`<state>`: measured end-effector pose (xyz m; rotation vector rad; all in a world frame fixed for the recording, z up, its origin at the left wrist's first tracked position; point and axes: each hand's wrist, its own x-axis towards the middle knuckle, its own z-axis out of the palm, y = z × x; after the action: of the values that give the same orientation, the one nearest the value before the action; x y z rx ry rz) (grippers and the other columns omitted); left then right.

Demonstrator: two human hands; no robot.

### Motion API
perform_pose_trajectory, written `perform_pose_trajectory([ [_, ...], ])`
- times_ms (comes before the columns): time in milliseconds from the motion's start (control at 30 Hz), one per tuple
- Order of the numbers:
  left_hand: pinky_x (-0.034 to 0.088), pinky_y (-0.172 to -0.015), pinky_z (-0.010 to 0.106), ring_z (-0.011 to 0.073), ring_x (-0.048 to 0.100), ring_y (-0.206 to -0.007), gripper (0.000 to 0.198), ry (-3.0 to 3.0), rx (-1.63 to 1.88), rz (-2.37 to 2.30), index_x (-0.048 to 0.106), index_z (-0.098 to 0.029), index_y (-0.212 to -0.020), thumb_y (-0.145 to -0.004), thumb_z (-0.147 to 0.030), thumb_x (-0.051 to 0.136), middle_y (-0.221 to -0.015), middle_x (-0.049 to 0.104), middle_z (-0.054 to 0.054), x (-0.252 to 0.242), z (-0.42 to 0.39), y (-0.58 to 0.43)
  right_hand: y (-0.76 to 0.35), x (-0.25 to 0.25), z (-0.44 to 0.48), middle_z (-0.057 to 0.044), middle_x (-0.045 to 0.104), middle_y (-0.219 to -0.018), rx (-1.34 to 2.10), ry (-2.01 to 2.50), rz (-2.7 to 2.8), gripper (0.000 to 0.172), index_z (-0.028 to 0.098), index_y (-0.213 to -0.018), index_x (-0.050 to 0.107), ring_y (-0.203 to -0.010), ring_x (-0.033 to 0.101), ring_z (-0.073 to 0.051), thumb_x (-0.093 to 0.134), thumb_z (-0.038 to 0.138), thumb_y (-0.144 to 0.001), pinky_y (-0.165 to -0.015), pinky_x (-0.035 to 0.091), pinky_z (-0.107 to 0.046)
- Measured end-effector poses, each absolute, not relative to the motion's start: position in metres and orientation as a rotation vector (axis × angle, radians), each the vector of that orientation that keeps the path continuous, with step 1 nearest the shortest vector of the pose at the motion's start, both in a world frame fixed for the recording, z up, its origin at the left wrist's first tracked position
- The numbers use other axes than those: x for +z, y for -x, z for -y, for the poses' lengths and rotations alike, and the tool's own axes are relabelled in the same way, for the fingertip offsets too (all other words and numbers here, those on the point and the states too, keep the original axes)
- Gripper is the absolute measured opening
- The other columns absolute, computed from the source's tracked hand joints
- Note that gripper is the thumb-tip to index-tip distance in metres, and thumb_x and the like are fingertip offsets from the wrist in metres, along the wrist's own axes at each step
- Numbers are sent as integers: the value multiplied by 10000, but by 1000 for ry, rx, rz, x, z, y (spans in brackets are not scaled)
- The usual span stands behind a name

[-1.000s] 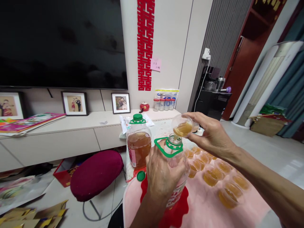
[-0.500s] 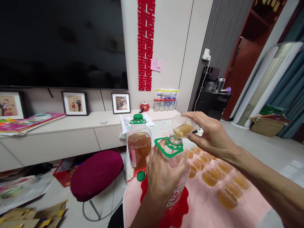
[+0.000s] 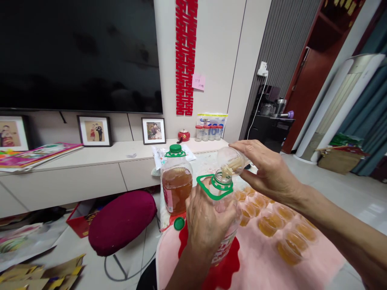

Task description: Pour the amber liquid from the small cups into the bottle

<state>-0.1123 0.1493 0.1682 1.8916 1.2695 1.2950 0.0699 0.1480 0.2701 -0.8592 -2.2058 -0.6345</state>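
My left hand (image 3: pixel 207 221) is wrapped round the shoulder of an open clear plastic bottle (image 3: pixel 225 237) with a green handle ring (image 3: pixel 211 189). My right hand (image 3: pixel 266 171) grips a small clear plastic cup (image 3: pixel 231 161), tipped steeply over the bottle's mouth. A thin stream of amber liquid runs from the cup into the neck. A loose green cap (image 3: pixel 179 223) lies on the table left of the bottle. Several small cups of amber liquid (image 3: pixel 273 225) stand in rows to the right on a pink cloth (image 3: pixel 266 268).
A second bottle (image 3: pixel 177 181) with a green cap, part full of amber liquid, stands behind. A dark red round stool (image 3: pixel 121 221) sits to the left on the floor. Behind are a TV cabinet (image 3: pixel 90 169) with framed photos and a tall white air conditioner (image 3: pixel 341 100).
My right hand has tipped the small cup further over the bottle's mouth, and less amber liquid is left in it. My left hand and the bottle have stayed put.
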Motion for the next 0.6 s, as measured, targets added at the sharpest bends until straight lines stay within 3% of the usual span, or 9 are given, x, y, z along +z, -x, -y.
perform_pose_trajectory([
  [500, 453, -1107, 563, 317, 622, -1268, 477, -1901, 1302, -1279, 663, -276, -1244, -774, -358, 677, -1284, 703, 34, 169, -150, 112, -60, 279, -145, -213, 591, -1274, -855, 813, 2279, 485, -43, -1303, 598, -1169, 595, -347, 402, -71, -861, -992, 574, -531],
  [600, 448, -1108, 558, 325, 614, -1274, 455, -1909, 1287, -1279, 669, -262, -1223, -779, -365, 678, -1297, 700, 42, 170, -149, 112, -57, 281, -145, -213, 595, -1271, -904, 808, 2280, 464, -48, -1285, 609, -1178, 593, -351, 368, -78, -890, -1006, 570, -538],
])
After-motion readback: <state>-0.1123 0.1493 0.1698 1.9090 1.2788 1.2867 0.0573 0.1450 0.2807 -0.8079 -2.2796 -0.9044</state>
